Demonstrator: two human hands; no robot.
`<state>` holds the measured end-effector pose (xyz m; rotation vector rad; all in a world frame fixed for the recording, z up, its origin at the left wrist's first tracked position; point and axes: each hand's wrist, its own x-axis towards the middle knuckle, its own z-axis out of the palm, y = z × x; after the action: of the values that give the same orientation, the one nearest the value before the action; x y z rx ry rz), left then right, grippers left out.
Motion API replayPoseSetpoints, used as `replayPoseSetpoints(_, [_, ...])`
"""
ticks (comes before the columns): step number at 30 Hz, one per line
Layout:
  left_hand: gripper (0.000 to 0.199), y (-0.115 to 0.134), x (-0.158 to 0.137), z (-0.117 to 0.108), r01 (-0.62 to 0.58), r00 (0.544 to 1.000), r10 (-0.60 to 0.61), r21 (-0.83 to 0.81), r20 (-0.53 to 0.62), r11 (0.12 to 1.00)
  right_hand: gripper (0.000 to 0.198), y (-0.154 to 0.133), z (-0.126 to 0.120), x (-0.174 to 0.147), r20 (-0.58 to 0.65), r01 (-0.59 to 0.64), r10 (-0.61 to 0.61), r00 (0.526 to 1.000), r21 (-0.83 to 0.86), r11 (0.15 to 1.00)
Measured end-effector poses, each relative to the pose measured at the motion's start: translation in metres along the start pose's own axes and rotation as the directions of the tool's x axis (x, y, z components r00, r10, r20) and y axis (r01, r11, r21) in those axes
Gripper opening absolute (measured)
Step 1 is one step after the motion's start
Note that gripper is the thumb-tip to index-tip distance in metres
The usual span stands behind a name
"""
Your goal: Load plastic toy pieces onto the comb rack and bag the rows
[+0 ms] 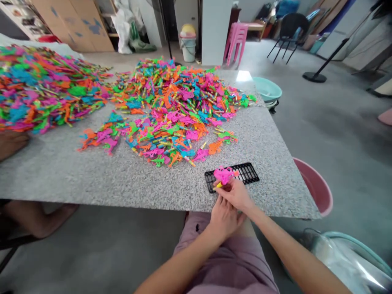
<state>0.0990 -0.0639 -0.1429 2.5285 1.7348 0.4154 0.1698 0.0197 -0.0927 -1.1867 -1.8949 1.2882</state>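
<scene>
My right hand [237, 194] pinches a pink plastic toy [224, 174] with a small yellow part, just above a black slotted tray [249, 173] near the table's front edge. The toy's exact kind is too small to tell. My left hand [225, 216] is right below, closed and touching the right hand at the table edge. Its fingertips are partly hidden, so what they hold, if anything, cannot be made out. Ahead lies a heap of similar toys [171, 122] in pink, orange, green and blue, many with yellow-banded sticks.
A larger heap of toys [52, 90] covers the speckled grey table [128, 183] at far left, beside another person's arm [12, 145]. Right of the table stand a pink basin [315, 188] and a turquoise basin [268, 89]. Clear plastic bagging [346, 261] lies at lower right.
</scene>
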Motion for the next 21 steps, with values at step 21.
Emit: replayPoseSetpoints(21, [0.056,0.003,-0.005,0.02,-0.017,1.0,0.017,-0.121,0.003,0.993,0.01,-0.013,0.017,0.0,0.057,0.234,-0.237,0.97,-0.494,0.837])
